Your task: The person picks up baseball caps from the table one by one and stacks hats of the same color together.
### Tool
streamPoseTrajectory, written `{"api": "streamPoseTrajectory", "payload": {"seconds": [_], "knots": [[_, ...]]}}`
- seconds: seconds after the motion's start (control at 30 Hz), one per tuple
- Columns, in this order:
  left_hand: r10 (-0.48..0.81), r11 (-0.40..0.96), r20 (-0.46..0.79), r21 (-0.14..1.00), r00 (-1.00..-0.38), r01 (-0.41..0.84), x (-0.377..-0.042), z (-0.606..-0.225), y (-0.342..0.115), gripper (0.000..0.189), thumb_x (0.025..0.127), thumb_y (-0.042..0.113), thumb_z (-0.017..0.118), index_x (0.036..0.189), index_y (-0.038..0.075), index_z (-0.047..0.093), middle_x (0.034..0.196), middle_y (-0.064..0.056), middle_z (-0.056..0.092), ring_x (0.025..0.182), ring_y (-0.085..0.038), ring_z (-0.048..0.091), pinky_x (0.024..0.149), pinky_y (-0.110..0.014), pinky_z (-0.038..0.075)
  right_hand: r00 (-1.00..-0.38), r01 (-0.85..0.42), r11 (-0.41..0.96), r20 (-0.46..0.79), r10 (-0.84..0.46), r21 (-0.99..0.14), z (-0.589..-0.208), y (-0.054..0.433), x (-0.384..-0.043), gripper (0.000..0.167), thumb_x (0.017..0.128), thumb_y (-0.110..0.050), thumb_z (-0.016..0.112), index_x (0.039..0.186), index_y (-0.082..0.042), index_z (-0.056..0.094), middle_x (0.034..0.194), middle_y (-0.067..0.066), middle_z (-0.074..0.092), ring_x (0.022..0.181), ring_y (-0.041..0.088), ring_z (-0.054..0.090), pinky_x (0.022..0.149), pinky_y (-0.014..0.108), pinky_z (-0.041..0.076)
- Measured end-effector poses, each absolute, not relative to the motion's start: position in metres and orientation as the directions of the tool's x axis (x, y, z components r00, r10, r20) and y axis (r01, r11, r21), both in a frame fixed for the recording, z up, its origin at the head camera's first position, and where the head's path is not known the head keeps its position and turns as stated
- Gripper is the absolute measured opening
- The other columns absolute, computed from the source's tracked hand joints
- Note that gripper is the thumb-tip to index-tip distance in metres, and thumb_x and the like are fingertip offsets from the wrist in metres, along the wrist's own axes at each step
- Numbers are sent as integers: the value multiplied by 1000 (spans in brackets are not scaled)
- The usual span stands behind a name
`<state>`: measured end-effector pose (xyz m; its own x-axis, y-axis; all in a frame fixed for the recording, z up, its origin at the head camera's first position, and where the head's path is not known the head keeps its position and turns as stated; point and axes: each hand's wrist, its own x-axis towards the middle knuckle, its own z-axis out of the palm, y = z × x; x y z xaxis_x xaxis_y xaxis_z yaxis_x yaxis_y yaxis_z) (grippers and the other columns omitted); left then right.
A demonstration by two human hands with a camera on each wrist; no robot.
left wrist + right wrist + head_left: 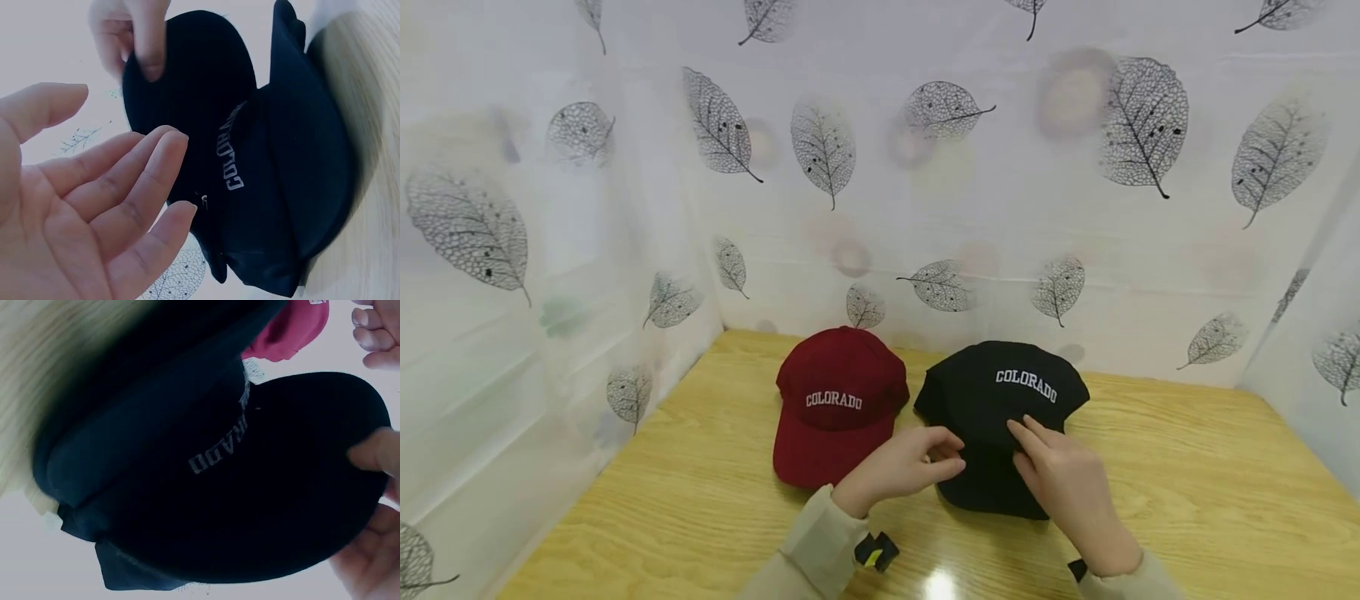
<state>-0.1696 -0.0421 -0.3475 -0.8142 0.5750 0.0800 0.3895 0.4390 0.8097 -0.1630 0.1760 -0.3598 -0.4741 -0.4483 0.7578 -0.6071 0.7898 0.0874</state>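
Note:
Black fabric fills the area before my hands: a black cap (951,392) with white COLORADO lettering faces me on the table. In the wrist views two black brims show, a lower brim (312,162) near the table and an upper brim (200,62) above it, with lettering between. My right hand (1063,479) pinches the edge of the upper brim, thumb on one face and fingers on the other. Beside it, my left hand (910,462) holds nothing; its fingers are spread and slightly bent, close to the left side of the black caps.
A red cap (842,367) with the same lettering sits to the left, its brim toward me, partly behind my left wrist. The wooden table (700,467) ends at a leaf-printed curtain (880,208) at the back and sides.

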Motion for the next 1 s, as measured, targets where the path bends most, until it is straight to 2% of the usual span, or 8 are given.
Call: {"api": "streamPoseTrajectory", "payload": {"seconds": [0.1, 0.17, 0.33, 0.4, 0.6, 0.77, 0.87, 1.0], "knots": [[578, 446, 66, 809, -813, 382, -170, -347, -43, 28, 87, 22, 57, 107, 3, 59, 91, 4, 61, 80, -3, 54, 71, -19, 44, -562, -579, 811, 681, -469, 81, -360, 176, -162, 43, 57, -3, 76, 99, -2, 66, 88, 19, 64, 69, 30, 63, 48, 36, 48], [576, 454, 59, 806, -815, 379, -170, -347, -43, 28, 87, 23, 57, 107, 3, 59, 91, 4, 60, 81, -3, 54, 71, -20, 44, -563, -571, 815, 673, -479, 102, -360, 176, -162, 46, 56, 0, 76, 101, -2, 65, 89, 20, 64, 71, 31, 62, 49, 36, 49], [571, 465, 54, 801, -819, 377, -170, -345, -45, 28, 87, 23, 57, 107, 3, 60, 92, 4, 60, 82, -3, 54, 72, -20, 44, -441, -592, 798, 783, -439, 114, -357, 178, -164, 24, 85, -5, 51, 105, -2, 64, 94, 21, 63, 78, 34, 61, 51, 41, 48], [574, 466, 55, 798, -817, 381, -170, -345, -45, 28, 87, 23, 57, 106, 3, 60, 92, 4, 61, 82, -3, 55, 72, -20, 44, -396, -603, 790, 819, -415, 109, -355, 178, -164, 34, 95, -14, 33, 105, -3, 64, 96, 21, 62, 82, 35, 61, 52, 42, 48], [582, 466, 67, 789, -811, 400, -171, -344, -46, 27, 87, 22, 56, 106, 2, 59, 93, 2, 62, 82, -3, 55, 72, -19, 45, -371, -615, 779, 825, -426, 126, -354, 176, -163, 48, 98, -22, 20, 103, -5, 65, 94, 19, 63, 81, 34, 61, 54, 42, 48], [579, 468, 58, 794, -813, 389, -171, -345, -46, 28, 87, 22, 57, 107, 2, 59, 93, 3, 61, 82, -3, 55, 72, -19, 45, -467, -595, 793, 748, -472, 129, -357, 174, -159, 24, 82, 0, 50, 100, -3, 65, 90, 21, 63, 76, 36, 61, 52, 42, 49], [575, 472, 51, 794, -816, 383, -172, -346, -46, 30, 87, 24, 57, 107, 3, 59, 93, 4, 61, 82, -3, 55, 71, -20, 45, -535, -572, 810, 688, -490, 132, -357, 171, -157, 39, 62, 8, 68, 99, -4, 66, 89, 21, 64, 75, 35, 62, 50, 39, 49], [564, 488, 43, 788, -825, 374, -173, -347, -47, 31, 87, 25, 57, 108, 3, 59, 92, 4, 61, 82, -3, 55, 71, -20, 45, -643, -548, 823, 554, -529, 150, -358, 168, -156, 40, 63, 3, 73, 100, -6, 66, 93, 20, 63, 78, 33, 62, 50, 35, 49]]}}
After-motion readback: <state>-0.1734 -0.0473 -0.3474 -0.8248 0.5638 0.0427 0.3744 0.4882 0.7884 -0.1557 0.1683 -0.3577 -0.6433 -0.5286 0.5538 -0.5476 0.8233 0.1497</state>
